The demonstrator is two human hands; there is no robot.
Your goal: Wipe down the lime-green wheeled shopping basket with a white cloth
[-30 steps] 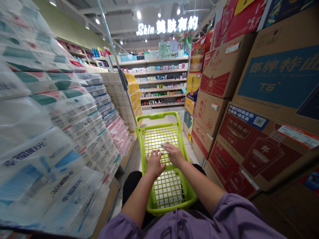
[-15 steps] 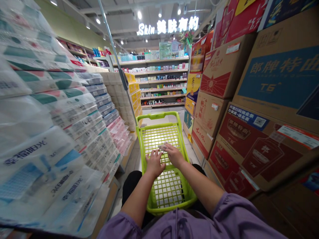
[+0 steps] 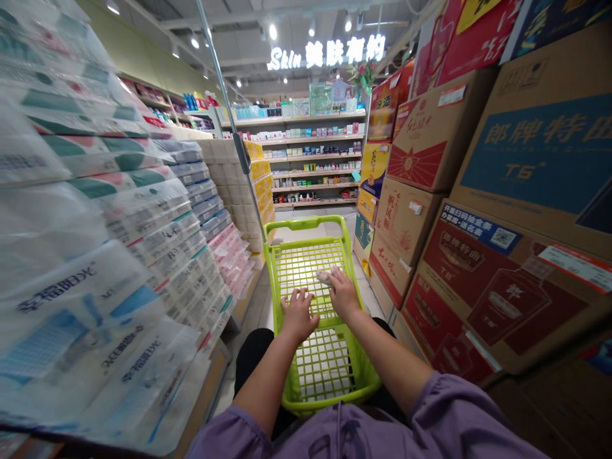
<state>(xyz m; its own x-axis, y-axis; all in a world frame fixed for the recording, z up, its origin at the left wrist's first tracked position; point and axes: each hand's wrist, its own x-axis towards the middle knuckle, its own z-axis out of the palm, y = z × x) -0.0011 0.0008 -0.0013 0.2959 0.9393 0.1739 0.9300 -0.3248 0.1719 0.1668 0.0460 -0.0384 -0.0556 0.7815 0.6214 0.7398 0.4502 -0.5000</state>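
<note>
My hands rest on a lime-green mesh shopping cart (image 3: 306,268) in front of me. My left hand (image 3: 299,313) lies over its crossbar with the fingers curled down on the mesh. A little to the right, my right hand (image 3: 342,293) is on the same bar and pinches a small white item (image 3: 325,276) at the fingertips. Too little of that item shows to tell what it is. Purple sleeves (image 3: 430,414) cover my upper arms.
Plastic-wrapped paper tissue packs (image 3: 95,255) are stacked high on the left. Printed cardboard liquor cartons (image 3: 497,287) tower on the right. A metal pole (image 3: 224,108) rises at the left of the aisle, and shelves of skincare products (image 3: 315,166) stand at its far end.
The view has drifted slightly, with the aisle shifting a little right. My right hand and the white item have moved slightly to the right along the cart.
</note>
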